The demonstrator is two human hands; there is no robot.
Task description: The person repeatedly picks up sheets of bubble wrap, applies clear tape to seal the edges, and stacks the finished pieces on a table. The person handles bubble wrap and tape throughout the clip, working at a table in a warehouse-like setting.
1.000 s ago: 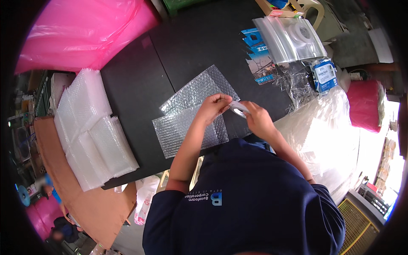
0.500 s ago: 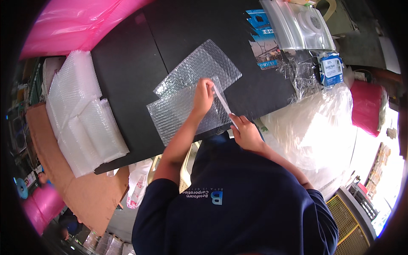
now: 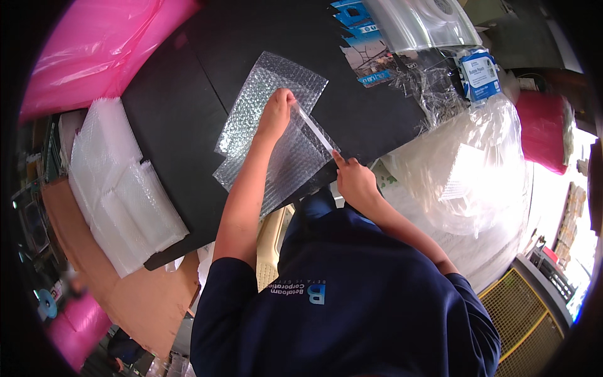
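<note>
Two clear bubble-wrap pouches overlap on the black table. The nearer bubble pouch (image 3: 292, 160) lies partly over the farther one (image 3: 267, 75). A narrow white strip (image 3: 316, 131) runs slantwise along the nearer pouch's right edge, between my hands. My left hand (image 3: 275, 116) is closed in a pinch at the strip's far end, above the pouches. At its near end, by the pouch corner, my right hand (image 3: 358, 181) has curled fingers, with the index finger on the strip; its thumb is hard to make out. My left forearm covers part of both pouches.
Stacked bubble-wrap pouches (image 3: 141, 201) lie at the table's left edge, a pink plastic-wrapped bundle (image 3: 113, 44) beyond. Far right are a clear film roll (image 3: 421, 22), a blue printed sheet (image 3: 367, 47) and a blue-white packet (image 3: 480, 75). A large clear plastic bag (image 3: 440, 163) bulges beside the table.
Both hands have shifted a little left in the view as the whole scene swung. The right index finger now stretches along the strip's near end, and the strip still spans the two hands.
</note>
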